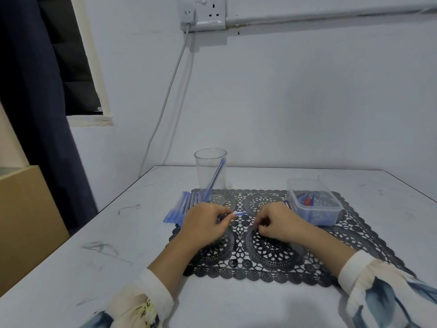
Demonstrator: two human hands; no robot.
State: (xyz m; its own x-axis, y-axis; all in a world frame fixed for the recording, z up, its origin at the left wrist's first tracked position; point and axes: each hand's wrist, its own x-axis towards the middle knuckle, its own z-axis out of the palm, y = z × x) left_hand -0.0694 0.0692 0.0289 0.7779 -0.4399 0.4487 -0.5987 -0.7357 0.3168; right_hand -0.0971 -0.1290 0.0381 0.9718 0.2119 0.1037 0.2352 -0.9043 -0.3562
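Table: I am sitting at a white table (94, 233) that is filling the lower frame.
Placemat: a black lace placemat (272, 256) is lying at lower centre, under both my hands.
Left hand: my left hand (205, 223) is curling its fingers and pinching the held pen (240, 213) just left of centre.
Right hand: my right hand (276, 221) is resting on the placemat right of centre, fingers curled tight; I cannot tell whether it is holding anything.
Box: a clear plastic box (316, 217) is sitting right of my hands, holding red and blue pieces.
Cup: a clear cup (210, 162) is standing above my left hand, with a leaning pen (215, 178) inside.
Pen row: blue pens (179, 209) are lying side by side, left of centre.
Held pen: its end is poking out between my hands.
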